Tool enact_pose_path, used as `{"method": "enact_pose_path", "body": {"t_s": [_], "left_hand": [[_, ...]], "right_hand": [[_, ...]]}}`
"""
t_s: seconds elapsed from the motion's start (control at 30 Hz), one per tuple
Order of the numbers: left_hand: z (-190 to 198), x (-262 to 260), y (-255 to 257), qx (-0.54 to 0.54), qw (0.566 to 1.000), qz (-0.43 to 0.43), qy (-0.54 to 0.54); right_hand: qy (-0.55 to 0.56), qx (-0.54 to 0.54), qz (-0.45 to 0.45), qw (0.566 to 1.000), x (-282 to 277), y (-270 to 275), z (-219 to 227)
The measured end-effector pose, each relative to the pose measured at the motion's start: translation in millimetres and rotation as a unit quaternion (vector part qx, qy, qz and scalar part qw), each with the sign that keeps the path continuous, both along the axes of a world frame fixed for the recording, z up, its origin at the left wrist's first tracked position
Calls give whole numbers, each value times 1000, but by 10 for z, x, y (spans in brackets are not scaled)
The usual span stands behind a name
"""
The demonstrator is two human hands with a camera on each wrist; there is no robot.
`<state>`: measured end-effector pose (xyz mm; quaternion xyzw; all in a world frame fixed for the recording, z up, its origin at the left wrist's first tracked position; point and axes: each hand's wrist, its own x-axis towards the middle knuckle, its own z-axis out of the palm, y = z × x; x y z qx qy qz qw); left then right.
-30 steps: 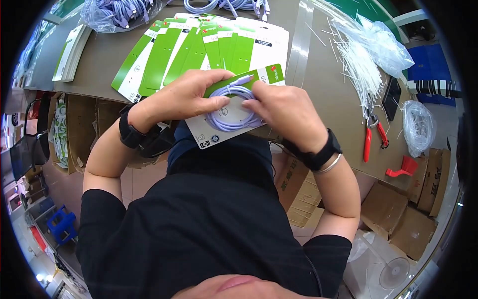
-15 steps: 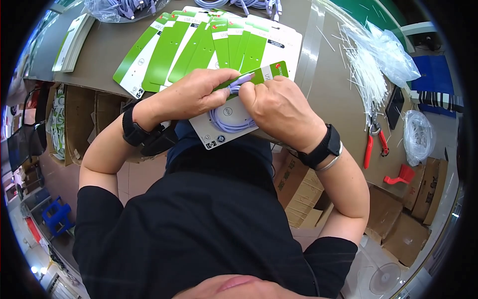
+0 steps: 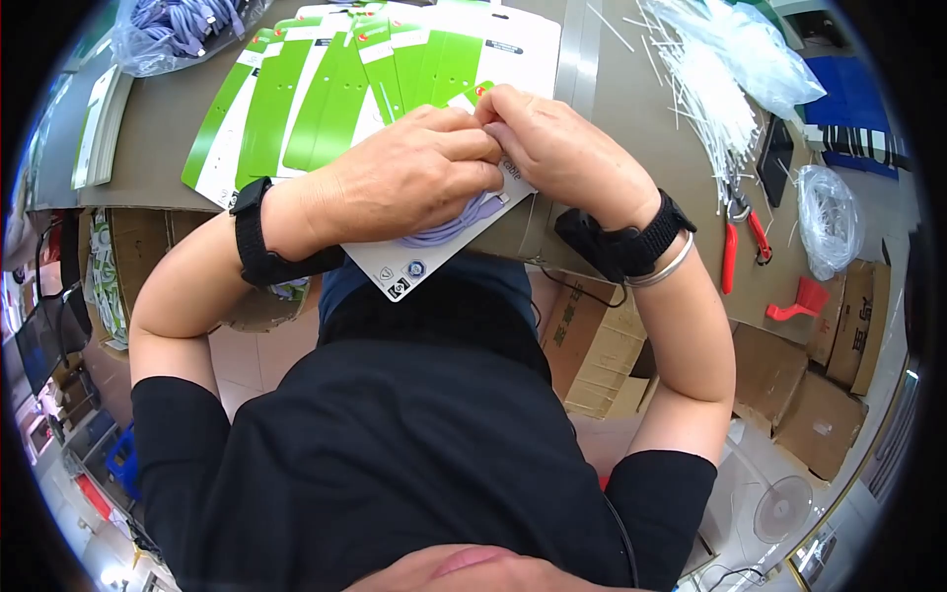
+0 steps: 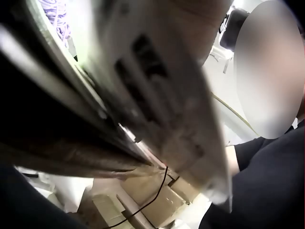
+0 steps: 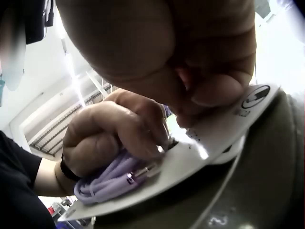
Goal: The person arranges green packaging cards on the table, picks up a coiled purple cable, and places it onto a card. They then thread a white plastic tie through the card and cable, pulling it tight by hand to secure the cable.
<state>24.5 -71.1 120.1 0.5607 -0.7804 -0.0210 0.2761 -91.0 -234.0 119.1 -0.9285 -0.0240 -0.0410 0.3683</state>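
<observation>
A white and green packaging card (image 3: 370, 264) lies tilted at the table's front edge, a coiled lilac USB cable (image 3: 439, 237) on its face. My left hand (image 3: 414, 173) bends its fingers over the coil, as the right wrist view also shows, with a metal cable plug (image 5: 143, 171) beside the fingertips. My right hand (image 3: 577, 158) grips at the card's upper right part, thumb and fingers drawn together. Both sets of fingertips meet over the card; I cannot tell what is between them. The left wrist view is blurred.
More green and white cards (image 3: 326, 109) fan out behind the hands. A bag of lilac cables (image 3: 182, 30) and a card stack (image 3: 99, 128) stand left. White zip ties (image 3: 705, 109), red-handled pliers (image 3: 730, 252), a phone (image 3: 774, 163) and a plastic bag (image 3: 827, 222) lie right.
My left hand has turned over and moved up onto the coil, hiding most of it. My right hand has shifted up to the card's upper part, its fingertips meeting the left's.
</observation>
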Motion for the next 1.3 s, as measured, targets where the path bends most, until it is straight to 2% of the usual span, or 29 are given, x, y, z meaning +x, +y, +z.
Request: {"method": "enact_pose_path", "body": {"t_s": [0.13,0.33,0.43,0.47,0.57,0.6,0.63,0.67,0.7,0.8,0.83,0.93,1.0,1.1,1.2,1.3], "left_hand": [[-63,42,0,40,997,-41,57],[-111,108,28,60,988,-110,95],[-58,139,17,78,972,-196,104],[-11,144,32,75,973,-193,98],[160,150,159,-9,993,-49,105],[235,149,238,-10,994,-48,100],[331,137,348,78,988,59,120],[417,115,458,163,962,167,140],[462,86,531,245,916,273,160],[238,-73,626,182,929,303,107],[178,-103,642,154,933,315,79],[123,-123,673,131,934,319,91],[60,-132,683,120,934,322,99],[-77,-147,683,7,946,315,76],[-155,-133,658,-17,945,311,97],[-214,-120,629,-33,944,309,110]], "right_hand": [[-49,-30,10,998,-13,35,-68],[-2,-38,4,999,-35,106,-12],[-5,-48,3,999,-44,127,23],[-17,-48,3,999,-63,136,5],[-52,-53,3,997,-76,114,28],[-51,-27,-3,998,-87,92,46],[-47,-1,-6,999,-107,78,62],[-41,25,-8,999,-117,82,81],[-40,22,-1,999,-116,115,111],[27,-97,2,995,-79,298,222],[25,-99,7,995,-62,360,230],[14,-172,23,985,-27,517,194],[17,-182,42,982,-22,525,168],[23,-200,75,977,11,503,138],[-29,-209,89,973,49,509,110],[-19,-244,106,964,104,545,172]]}}
